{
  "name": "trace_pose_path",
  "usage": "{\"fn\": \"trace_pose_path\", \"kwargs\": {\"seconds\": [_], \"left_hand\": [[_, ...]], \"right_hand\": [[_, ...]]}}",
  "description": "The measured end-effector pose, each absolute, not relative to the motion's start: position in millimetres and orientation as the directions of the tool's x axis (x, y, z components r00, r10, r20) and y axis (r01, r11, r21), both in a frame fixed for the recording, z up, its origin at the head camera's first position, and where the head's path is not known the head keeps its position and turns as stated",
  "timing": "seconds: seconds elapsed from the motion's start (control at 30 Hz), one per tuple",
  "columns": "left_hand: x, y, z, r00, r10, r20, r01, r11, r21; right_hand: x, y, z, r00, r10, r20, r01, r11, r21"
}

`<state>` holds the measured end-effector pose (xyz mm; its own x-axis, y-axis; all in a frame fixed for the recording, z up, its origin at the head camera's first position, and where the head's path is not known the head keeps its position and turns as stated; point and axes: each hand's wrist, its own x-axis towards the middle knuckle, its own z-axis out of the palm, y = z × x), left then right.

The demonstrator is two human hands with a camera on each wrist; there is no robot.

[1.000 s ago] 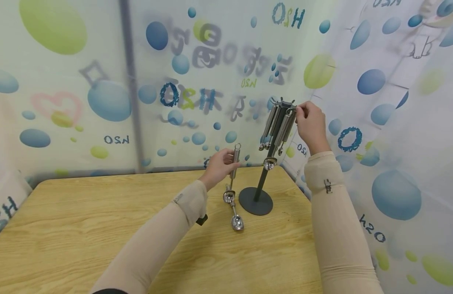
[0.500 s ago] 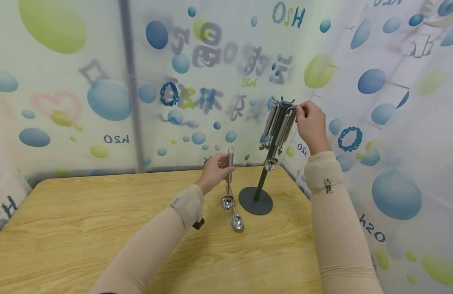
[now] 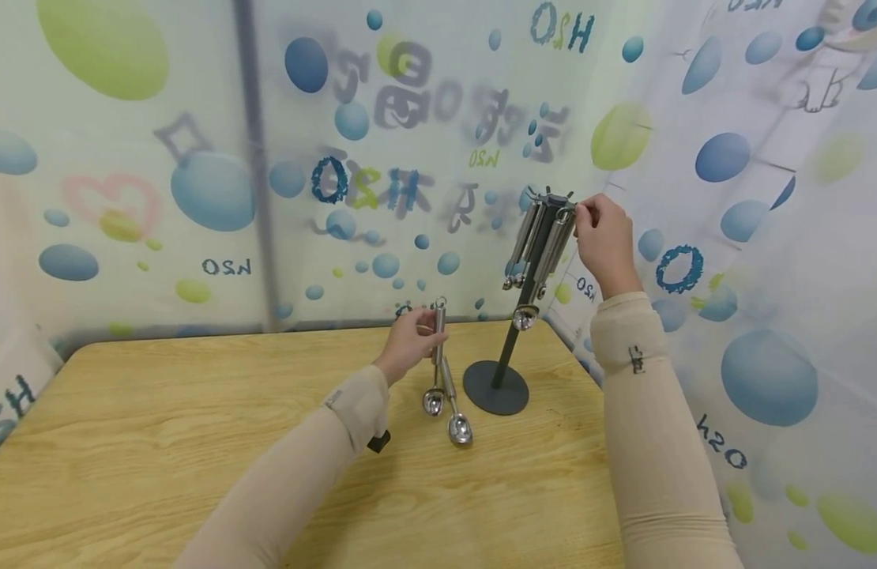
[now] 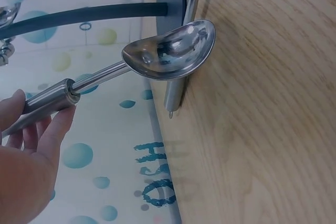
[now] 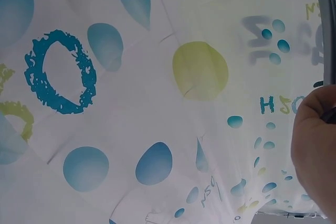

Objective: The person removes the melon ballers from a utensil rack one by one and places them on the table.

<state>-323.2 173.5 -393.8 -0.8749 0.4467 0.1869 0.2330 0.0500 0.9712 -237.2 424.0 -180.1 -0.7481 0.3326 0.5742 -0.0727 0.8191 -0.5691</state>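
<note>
My left hand [image 3: 410, 340] grips an ice cream scoop [image 3: 434, 401] by its steel handle, bowl hanging down. In the left wrist view the held scoop's bowl [image 4: 170, 51] overlaps a second ice cream scoop [image 4: 176, 93]. That second scoop [image 3: 460, 427] lies on the table with its bowl toward me. A dark utensil stand [image 3: 508, 344] rises to the right, with several metal utensils [image 3: 529, 237] hanging from its hooked top. My right hand [image 3: 607, 241] pinches the right side of that top; the fingertips partly hide the exact hold.
The wooden table [image 3: 197, 442] stretches widely to the left and front. The stand's round base [image 3: 497, 399] sits near the table's right edge. Printed curtains [image 3: 424, 103] enclose the back and right side. Both arms wear beige sleeves [image 3: 652, 442].
My left hand has moved left and slightly down with the ice cream scoop, away from the stand. The held bowl now hangs left of the lying scoop. My right hand stays put.
</note>
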Motion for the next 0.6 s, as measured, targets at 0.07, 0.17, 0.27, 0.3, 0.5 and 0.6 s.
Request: {"fn": "trace_pose_path", "kwargs": {"seconds": [0.07,0.17,0.27,0.3,0.5,0.6], "left_hand": [[-323.0,172.7,-396.1,-0.879,0.442,0.178,0.229,0.065,0.971],[-323.2,171.8,-400.0,-0.879,0.444,0.174,0.228,0.071,0.971],[-323.2,171.3,-403.6,-0.878,0.446,0.175,0.226,0.064,0.972],[-323.2,171.3,-404.6,-0.878,0.446,0.173,0.224,0.063,0.973],[-321.4,171.1,-408.5,-0.890,0.432,0.145,0.189,0.060,0.980],[-320.7,170.7,-410.2,-0.894,0.427,0.135,0.172,0.049,0.984]], "right_hand": [[-237.0,423.8,-180.1,-0.748,0.333,0.574,-0.070,0.820,-0.568],[-236.7,423.2,-179.8,-0.749,0.334,0.572,-0.069,0.819,-0.569],[-236.7,423.5,-179.9,-0.751,0.334,0.570,-0.069,0.818,-0.571],[-236.7,423.6,-180.0,-0.751,0.334,0.570,-0.069,0.818,-0.570],[-236.5,424.3,-180.6,-0.751,0.332,0.571,-0.070,0.820,-0.569],[-236.8,424.0,-180.8,-0.750,0.328,0.574,-0.073,0.822,-0.565]]}}
